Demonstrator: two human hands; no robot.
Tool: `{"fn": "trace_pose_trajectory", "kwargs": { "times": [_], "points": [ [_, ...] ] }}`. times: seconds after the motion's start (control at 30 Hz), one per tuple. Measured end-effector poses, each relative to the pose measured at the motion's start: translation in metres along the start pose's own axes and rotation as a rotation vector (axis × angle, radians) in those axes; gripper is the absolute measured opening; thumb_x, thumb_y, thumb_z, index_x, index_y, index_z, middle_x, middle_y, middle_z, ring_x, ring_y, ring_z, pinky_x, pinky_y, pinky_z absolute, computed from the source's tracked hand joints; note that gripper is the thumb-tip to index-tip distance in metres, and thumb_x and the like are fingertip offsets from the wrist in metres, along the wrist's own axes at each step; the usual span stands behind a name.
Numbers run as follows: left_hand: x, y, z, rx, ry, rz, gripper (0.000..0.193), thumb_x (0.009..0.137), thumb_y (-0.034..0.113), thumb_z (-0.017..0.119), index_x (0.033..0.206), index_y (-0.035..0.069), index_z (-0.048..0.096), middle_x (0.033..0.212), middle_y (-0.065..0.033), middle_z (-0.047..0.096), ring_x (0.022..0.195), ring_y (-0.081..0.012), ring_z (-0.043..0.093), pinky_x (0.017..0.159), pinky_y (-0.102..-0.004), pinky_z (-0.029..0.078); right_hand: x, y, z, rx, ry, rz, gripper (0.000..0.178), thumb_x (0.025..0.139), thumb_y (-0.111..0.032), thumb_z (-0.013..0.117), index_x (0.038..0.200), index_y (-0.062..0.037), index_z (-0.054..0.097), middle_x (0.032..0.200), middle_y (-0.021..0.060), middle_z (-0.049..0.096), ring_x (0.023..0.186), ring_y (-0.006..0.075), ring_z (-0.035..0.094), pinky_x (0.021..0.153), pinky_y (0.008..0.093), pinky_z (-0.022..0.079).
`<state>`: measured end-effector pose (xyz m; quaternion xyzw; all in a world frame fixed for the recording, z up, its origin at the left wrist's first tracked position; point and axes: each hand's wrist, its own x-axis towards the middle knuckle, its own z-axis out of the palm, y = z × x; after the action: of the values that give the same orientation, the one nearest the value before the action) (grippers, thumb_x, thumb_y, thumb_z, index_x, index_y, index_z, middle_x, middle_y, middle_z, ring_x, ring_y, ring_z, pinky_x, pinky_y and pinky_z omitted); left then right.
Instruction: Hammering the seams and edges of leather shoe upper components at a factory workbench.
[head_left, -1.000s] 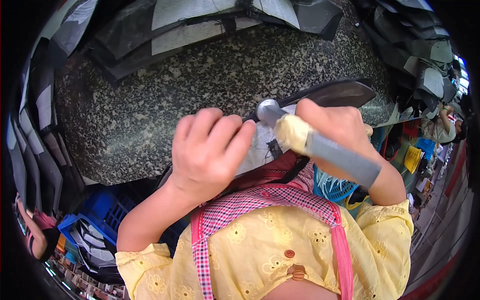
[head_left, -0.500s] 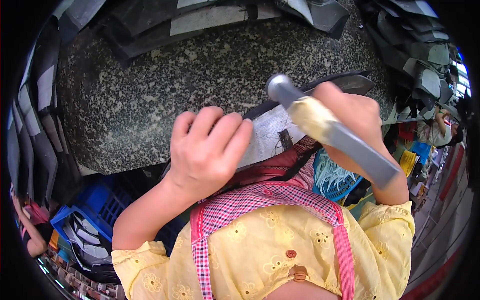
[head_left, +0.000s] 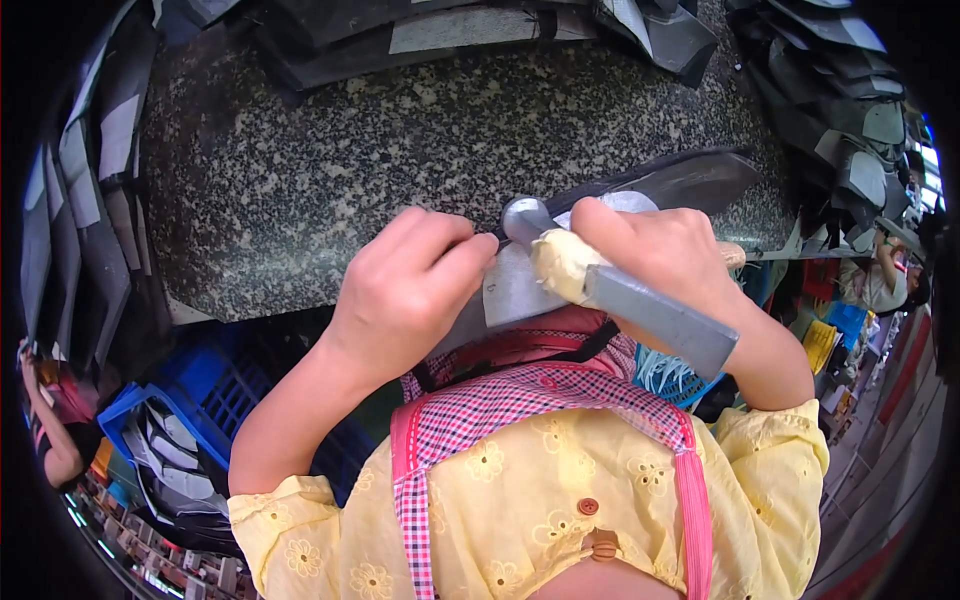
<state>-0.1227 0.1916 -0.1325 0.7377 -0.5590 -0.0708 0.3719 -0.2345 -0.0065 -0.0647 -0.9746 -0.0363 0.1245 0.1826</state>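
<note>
My right hand is wrapped round a hammer. The hammer has a round grey face, a long flat tail and yellowish material around its middle; a bit of wooden handle shows beyond my fist. Under it, a flexible black piece with a silver-grey side lies along the near edge of the speckled stone slab. My left hand is closed with thumb and forefinger at this piece's left part, pinching its edge. The hammer's round face is close over the piece; I cannot tell whether they touch.
Black and grey flat pieces lie along the slab's far side, with more stacked at left and right. Below the slab are a blue crate and a blue basket of pale strips. Other people sit at both sides.
My right hand and the hammer have moved left, with the hammer's round face lower over the piece. My left hand's fingers have curled in more at the piece's edge.
</note>
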Motion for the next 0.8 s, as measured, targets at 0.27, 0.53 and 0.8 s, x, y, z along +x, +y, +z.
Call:
{"fn": "trace_pose_trajectory", "kwargs": {
  "times": [0.27, 0.53, 0.8],
  "points": [
    [0.034, -0.004, 0.033, -0.222, -0.046, 0.085, 0.019, 0.072, 0.000, 0.065, 0.091, 0.003, 0.064, 0.083, -0.0079, 0.057, 0.077, -0.0241, 0.060, 0.063, -0.0333, 0.052, -0.028, 0.019, -0.050, 0.304, 0.312, 0.295, 0.026, 0.081, -0.018, 0.073, 0.094, -0.0024, 0.058, 0.073, 0.0065, 0.060, 0.067, 0.0178, 0.060, 0.058, 0.0265, 0.045],
    [0.051, -0.002, 0.032, -0.144, -0.093, 0.170, 0.031, 0.066, -0.001, 0.069, 0.096, 0.001, 0.066, 0.086, -0.0079, 0.057, 0.076, -0.0253, 0.056, 0.064, -0.0349, 0.050, -0.034, 0.030, -0.010, 0.137, 0.114, 0.222, 0.029, 0.079, -0.030, 0.076, 0.086, -0.0115, 0.055, 0.070, 0.0100, 0.061, 0.060, 0.0326, 0.063, 0.051, 0.0393, 0.049],
    [0.043, 0.003, 0.023, 0.151, -0.102, 0.306, 0.031, 0.062, 0.004, 0.072, 0.093, 0.008, 0.068, 0.089, -0.0034, 0.061, 0.081, -0.0236, 0.055, 0.067, -0.0347, 0.044, -0.032, 0.012, -0.040, 0.284, 0.313, 0.307, 0.039, 0.071, -0.029, 0.084, 0.087, -0.0070, 0.055, 0.072, 0.0044, 0.067, 0.064, 0.0196, 0.067, 0.055, 0.0314, 0.048]
  ]
}}
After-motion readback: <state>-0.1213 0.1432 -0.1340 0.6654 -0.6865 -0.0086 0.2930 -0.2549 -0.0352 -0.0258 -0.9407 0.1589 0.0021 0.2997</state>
